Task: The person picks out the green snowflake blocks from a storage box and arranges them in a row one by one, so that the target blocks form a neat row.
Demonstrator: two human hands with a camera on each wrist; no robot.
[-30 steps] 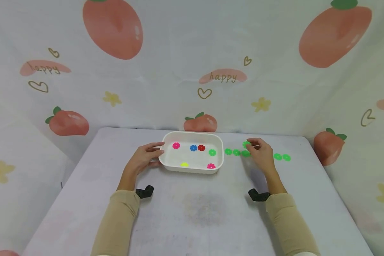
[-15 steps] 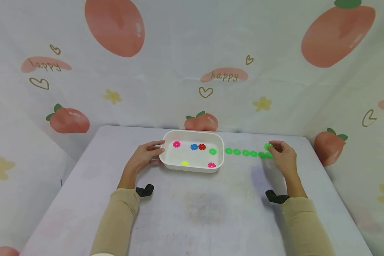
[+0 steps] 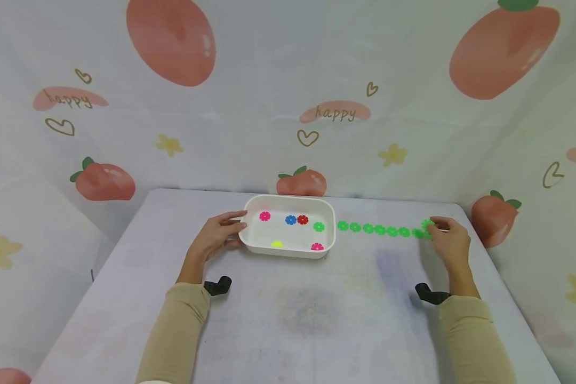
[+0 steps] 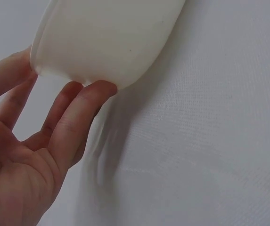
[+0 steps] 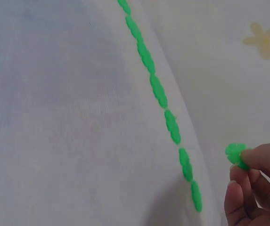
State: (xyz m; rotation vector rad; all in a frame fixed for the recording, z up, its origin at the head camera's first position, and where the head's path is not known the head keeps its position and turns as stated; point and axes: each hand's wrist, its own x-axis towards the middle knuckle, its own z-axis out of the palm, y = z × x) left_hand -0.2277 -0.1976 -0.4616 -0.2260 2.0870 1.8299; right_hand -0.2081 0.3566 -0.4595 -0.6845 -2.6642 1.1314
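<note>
My left hand [image 3: 218, 233] holds the left end of a white plastic tray [image 3: 290, 253]. In the left wrist view, its fingers [image 4: 85, 106] reach the rim and lower wall of the tray. At the far right, my right hand [image 3: 451, 242] pinches a green flower-shaped notched disc [image 5: 235, 153] between thumb and fingertips. That disc is close over the right end of a row of matching green discs [image 3: 380, 230], laid edge to edge from beside the tray. Pink [image 3: 265, 216], blue [image 3: 290, 220], red [image 3: 303, 219], yellow [image 3: 277, 244] and green [image 3: 319, 226] discs lie inside the tray.
The white-covered table [image 3: 312, 314] ends just behind the tray and row, against a fruit-printed curtain [image 3: 249, 106]. Its right edge runs close by my right hand. A black camera mount [image 3: 218, 286] is on my left wrist, another [image 3: 432, 294] on my right.
My right hand has moved right along the row, from near its middle to its right end, with a green disc between its fingers throughout. The left hand and tray have stayed put.
</note>
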